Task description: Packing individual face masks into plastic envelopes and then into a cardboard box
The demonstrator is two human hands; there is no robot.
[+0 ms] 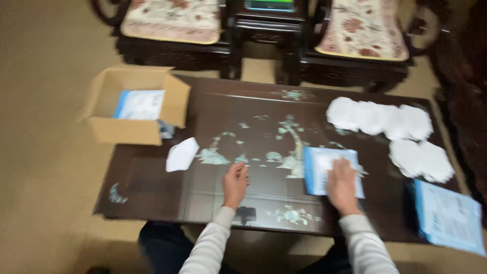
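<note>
My right hand [342, 183] lies flat on a light blue and white flat packet [318, 170] on the dark inlaid low table [152, 172]. My left hand [235, 181] rests on the bare tabletop a little to the left, fingers loosely curled, holding nothing that I can see. A single white folded mask [181, 154] lies further left. Several white masks [378, 119] are spread along the right back of the table, with more [421, 160] in front of them.
An open cardboard box [133, 131] with a blue-white packet [140, 104] inside sits on the table's left back corner. Another blue packet [449, 218] lies at the right front edge. Two cushioned dark wooden chairs [172, 25] [362, 35] stand behind the table.
</note>
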